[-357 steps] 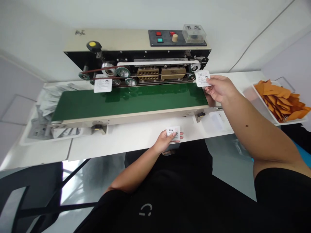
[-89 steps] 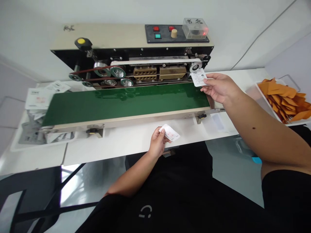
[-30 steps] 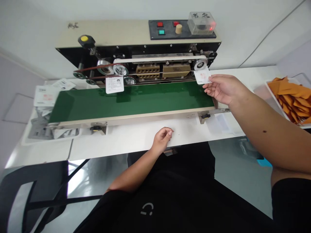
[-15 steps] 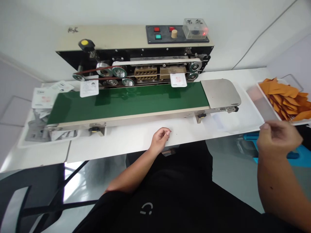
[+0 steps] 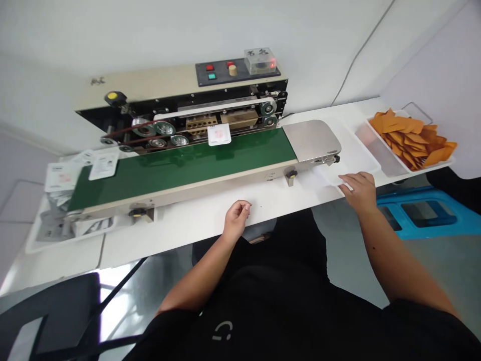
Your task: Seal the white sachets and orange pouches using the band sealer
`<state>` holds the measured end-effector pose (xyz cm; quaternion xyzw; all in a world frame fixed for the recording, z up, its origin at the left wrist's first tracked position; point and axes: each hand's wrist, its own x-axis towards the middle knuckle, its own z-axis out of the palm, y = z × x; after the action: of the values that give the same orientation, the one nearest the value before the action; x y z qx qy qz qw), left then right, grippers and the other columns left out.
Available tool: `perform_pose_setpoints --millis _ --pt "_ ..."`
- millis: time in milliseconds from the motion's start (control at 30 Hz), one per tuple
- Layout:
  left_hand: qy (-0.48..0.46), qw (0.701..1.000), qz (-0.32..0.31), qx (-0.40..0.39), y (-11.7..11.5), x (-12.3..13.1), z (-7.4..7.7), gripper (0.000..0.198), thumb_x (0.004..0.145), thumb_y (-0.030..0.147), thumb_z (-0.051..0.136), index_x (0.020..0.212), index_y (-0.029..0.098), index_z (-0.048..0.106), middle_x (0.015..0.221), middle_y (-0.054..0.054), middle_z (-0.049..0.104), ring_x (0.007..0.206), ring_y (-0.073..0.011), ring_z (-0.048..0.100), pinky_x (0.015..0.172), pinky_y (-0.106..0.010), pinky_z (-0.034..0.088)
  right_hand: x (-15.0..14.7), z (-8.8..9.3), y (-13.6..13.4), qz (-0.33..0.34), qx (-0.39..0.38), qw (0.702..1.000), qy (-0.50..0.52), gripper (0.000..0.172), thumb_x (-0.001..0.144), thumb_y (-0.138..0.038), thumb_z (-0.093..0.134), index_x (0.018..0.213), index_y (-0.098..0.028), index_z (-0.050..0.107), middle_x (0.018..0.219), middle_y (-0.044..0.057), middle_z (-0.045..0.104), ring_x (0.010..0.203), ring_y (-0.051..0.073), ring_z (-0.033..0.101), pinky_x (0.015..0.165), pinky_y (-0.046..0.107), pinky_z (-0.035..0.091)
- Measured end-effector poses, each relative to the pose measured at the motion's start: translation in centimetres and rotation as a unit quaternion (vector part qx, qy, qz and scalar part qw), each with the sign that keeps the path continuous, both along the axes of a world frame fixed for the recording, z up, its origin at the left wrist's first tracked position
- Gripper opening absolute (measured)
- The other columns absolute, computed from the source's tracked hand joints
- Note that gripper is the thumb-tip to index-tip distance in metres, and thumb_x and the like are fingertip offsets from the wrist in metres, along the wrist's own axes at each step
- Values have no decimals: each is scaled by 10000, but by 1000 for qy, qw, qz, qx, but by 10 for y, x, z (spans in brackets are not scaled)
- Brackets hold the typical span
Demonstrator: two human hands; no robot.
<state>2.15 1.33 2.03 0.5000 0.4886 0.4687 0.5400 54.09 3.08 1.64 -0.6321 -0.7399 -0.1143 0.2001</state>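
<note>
My left hand (image 5: 236, 219) rests at the white table's front edge, before the conveyor, fingers curled in and nothing seen in them. At the near edge of a shallow white tray (image 5: 366, 163), right of the belt, is my right hand (image 5: 359, 191). Its fingers are stretched out with the thumb apart; whether they touch the tray is unclear. A white printed sachet (image 5: 219, 135) hangs from the band sealing machine (image 5: 158, 90), lying over the green conveyor belt (image 5: 188, 168). Another white sachet (image 5: 104, 164) lies at the belt's left end.
A white bin (image 5: 33, 240) with several sachets stands under the belt's left end. At the far right, a bin (image 5: 387, 156) holds a heap of orange packets (image 5: 409, 135). A blue plastic stool (image 5: 432, 213) is below the table, and a black chair (image 5: 52, 316) at lower left.
Both sachets have travelled left along the belt, the front one reaching its left end. My right hand has come left and inward, its fingers straightening. My left hand stays put. The view has shifted.
</note>
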Motion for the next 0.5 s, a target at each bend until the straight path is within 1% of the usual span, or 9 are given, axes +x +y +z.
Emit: perform_pose_setpoints --millis 67,167,333,400,500 --pt "8 1000 3 3 -2 -1 -1 383 964 585 704 950 202 720 755 1 588 691 -155 545 687 -287 466 2 3 15 3 11 1000 -2 312 949 -278 632 1195 -217 814 1093 106 800 1004 274 692 1100 487 500" --pt "20 1000 2 6 -3 -2 -3 394 965 592 699 955 199 717 759 1 590 701 -156 548 695 -286 467 1 11 36 -1 -5 1000 6 279 958 -320 648 1151 -210 815 1101 122 796 1050 297 689 1127 508 474" --pt "35 999 -1 5 -1 0 -2 411 963 604 695 959 194 709 783 -2 599 703 -152 538 695 -285 464 -15 21 65 -33 -33 997 67 279 1000 -389 595 1145 -251 791 1149 115 799 1130 327 691 1179 540 442" --pt "47 999 -4 7 0 1 -1 417 958 610 696 955 193 709 784 -3 602 703 -154 540 689 -284 464 -23 25 73 -30 -37 993 106 300 994 -362 590 1207 -244 765 1271 121 777 1224 337 673 1203 547 430" --pt "55 998 -6 12 1 2 0 413 959 603 698 952 191 710 780 0 604 703 -149 546 689 -277 469 -27 32 73 -18 -31 987 159 379 968 -299 616 1327 -208 699 1518 155 645 1423 335 562 1248 531 388"
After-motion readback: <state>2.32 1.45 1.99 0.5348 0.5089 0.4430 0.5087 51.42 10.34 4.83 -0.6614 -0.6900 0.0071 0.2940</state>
